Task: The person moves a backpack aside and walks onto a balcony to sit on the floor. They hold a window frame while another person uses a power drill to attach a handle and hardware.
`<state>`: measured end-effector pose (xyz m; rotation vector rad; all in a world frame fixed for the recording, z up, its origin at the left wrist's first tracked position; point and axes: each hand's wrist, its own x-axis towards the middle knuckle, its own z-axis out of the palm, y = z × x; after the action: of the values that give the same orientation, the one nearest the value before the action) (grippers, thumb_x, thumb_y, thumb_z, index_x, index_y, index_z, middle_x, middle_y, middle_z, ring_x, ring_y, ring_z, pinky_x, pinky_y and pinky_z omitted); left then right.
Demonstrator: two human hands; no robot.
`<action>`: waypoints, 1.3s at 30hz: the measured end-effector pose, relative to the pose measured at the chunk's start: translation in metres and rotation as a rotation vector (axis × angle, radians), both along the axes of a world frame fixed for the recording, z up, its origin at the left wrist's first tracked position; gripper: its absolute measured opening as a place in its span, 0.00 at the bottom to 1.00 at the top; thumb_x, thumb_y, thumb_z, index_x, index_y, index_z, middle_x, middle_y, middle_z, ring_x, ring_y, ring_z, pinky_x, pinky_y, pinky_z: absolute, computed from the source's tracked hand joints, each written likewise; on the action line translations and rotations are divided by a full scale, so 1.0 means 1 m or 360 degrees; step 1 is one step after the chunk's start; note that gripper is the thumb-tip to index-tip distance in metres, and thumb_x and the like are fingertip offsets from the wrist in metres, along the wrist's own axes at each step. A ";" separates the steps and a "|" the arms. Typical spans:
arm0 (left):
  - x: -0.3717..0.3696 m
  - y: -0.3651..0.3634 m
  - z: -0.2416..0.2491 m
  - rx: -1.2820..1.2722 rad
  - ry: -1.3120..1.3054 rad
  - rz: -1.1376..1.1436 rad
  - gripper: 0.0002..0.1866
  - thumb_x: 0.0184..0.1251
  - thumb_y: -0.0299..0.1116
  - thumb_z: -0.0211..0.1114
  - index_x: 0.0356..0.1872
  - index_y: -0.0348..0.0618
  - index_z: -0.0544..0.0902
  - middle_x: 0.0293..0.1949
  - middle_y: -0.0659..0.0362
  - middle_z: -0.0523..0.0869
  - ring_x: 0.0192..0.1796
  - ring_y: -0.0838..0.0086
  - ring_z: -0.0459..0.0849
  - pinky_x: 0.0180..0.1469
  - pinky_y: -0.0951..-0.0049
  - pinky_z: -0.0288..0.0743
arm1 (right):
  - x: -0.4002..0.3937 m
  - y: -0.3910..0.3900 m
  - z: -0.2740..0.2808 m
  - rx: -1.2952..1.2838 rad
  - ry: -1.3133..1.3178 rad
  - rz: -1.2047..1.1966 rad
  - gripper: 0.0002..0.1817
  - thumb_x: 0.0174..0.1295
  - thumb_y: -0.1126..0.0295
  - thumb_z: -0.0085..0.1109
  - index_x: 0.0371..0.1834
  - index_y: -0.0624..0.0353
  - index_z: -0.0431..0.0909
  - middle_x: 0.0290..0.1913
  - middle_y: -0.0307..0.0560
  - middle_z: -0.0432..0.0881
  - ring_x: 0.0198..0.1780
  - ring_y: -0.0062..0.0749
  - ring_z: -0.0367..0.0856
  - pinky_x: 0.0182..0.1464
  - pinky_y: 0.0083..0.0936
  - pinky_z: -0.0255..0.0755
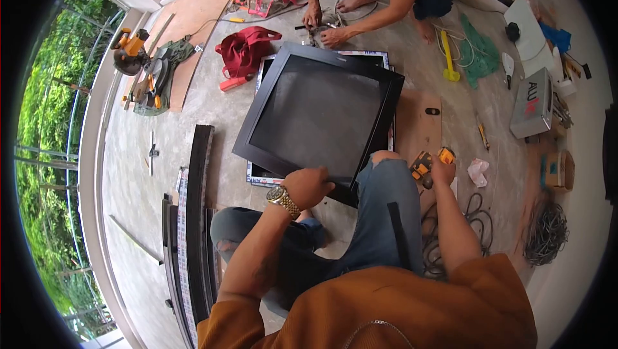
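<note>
A square black frame (pixel 391 101) with a dark grey panel inside lies before me, turned at an angle on top of another frame with printed white tape (pixel 261 182) along its edges. My left hand (pixel 309 187), with a watch at the wrist, is closed at the near edge of the black frame; its fingertips are partly hidden. Off to the right of my knee, my right hand (pixel 443 172) grips a yellow and black cordless drill (pixel 423 165), held low near the floor.
Across the frames, a co-worker's hands (pixel 333 37) handle small parts. Long dark profiles (pixel 198 175) lie at my left. A red bag (pixel 241 51), a miter saw (pixel 154 78), a yellow hammer-like tool (pixel 449 59), a silver box (pixel 533 104) and coiled cable (pixel 473 220) surround me.
</note>
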<state>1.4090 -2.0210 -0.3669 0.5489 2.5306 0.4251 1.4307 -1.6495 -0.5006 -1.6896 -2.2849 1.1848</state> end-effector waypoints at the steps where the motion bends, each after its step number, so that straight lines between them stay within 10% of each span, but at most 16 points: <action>1: 0.001 -0.003 -0.003 0.0109 -0.0027 0.0023 0.16 0.61 0.43 0.60 0.32 0.37 0.80 0.28 0.46 0.84 0.35 0.50 0.84 0.38 0.55 0.76 | 0.002 0.007 0.002 -0.0119 0.0062 0.0058 0.31 0.46 0.59 0.65 0.49 0.73 0.70 0.46 0.62 0.79 0.47 0.46 0.81 0.48 0.34 0.74; 6: 0.001 -0.002 -0.006 -0.0005 0.0006 -0.0032 0.16 0.61 0.43 0.60 0.32 0.37 0.80 0.29 0.45 0.84 0.37 0.50 0.83 0.41 0.55 0.76 | 0.024 0.041 -0.005 0.0202 0.0033 0.0233 0.25 0.45 0.64 0.64 0.43 0.71 0.73 0.41 0.54 0.81 0.40 0.39 0.82 0.34 0.31 0.77; 8: -0.004 0.005 0.000 0.0061 -0.0026 0.0074 0.16 0.61 0.43 0.60 0.32 0.37 0.80 0.30 0.44 0.84 0.37 0.49 0.83 0.42 0.55 0.75 | 0.027 0.054 0.000 -0.0095 0.0061 0.0376 0.26 0.44 0.61 0.66 0.44 0.68 0.74 0.42 0.56 0.82 0.43 0.42 0.83 0.48 0.33 0.74; 39: -0.004 0.029 0.003 0.0057 -0.0152 0.0134 0.14 0.62 0.41 0.60 0.37 0.38 0.79 0.34 0.46 0.84 0.40 0.52 0.83 0.43 0.57 0.76 | 0.026 0.036 -0.001 0.0548 -0.0431 0.0488 0.33 0.45 0.54 0.66 0.51 0.65 0.71 0.46 0.63 0.80 0.50 0.56 0.78 0.52 0.41 0.71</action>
<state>1.4048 -1.9918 -0.3641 0.4255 2.4647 0.5158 1.4569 -1.6130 -0.5017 -1.4861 -2.7879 0.5661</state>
